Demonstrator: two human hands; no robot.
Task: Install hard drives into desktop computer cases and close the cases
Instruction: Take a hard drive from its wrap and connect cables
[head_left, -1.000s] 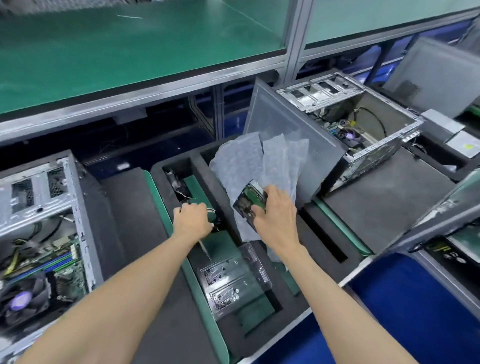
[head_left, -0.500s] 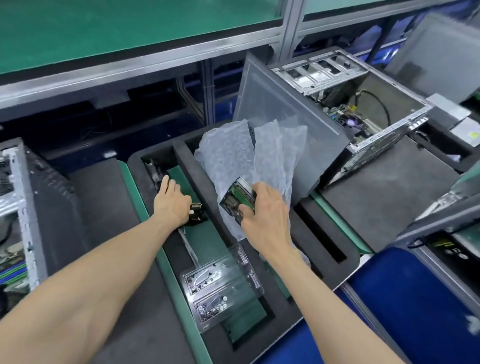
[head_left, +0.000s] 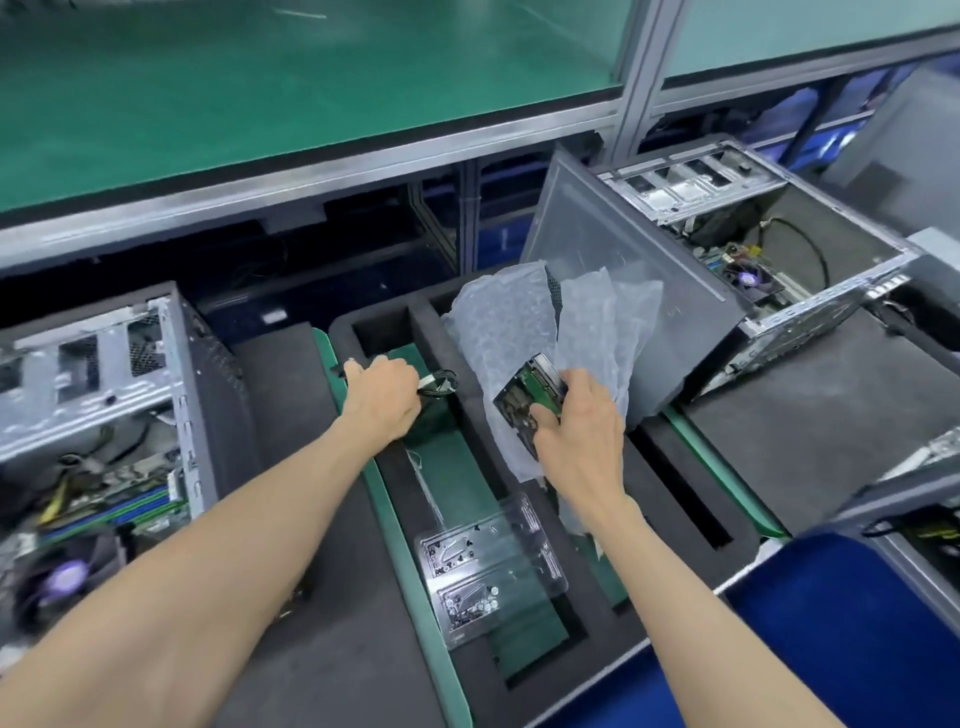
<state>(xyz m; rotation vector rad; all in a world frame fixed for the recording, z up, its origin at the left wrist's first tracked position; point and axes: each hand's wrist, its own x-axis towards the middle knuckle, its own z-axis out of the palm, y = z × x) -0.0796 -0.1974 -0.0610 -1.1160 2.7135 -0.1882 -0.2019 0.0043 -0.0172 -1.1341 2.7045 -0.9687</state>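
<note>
My right hand (head_left: 579, 431) grips a hard drive (head_left: 530, 395), circuit board up, over sheets of bubble wrap (head_left: 498, 343) in the right slot of a black foam tray (head_left: 441, 343). My left hand (head_left: 387, 397) reaches into the tray's left slot and holds a coiled black cable (head_left: 439, 387). An open computer case (head_left: 104, 415) lies at the left, its drive cage on top. A second open case (head_left: 753, 249) lies at the back right, with its side panel (head_left: 613, 270) leaning against it.
A clear plastic box of screws (head_left: 491, 566) lies in the tray's left slot near me. A green-topped shelf (head_left: 260, 104) with aluminium rails runs along the back. A blue surface (head_left: 831, 623) and another case edge (head_left: 909, 499) sit at the right.
My left hand has let go of the screwdriver, moved farther back in the left slot and taken hold of the black cable. My right hand still holds the hard drive over the bubble wrap.
</note>
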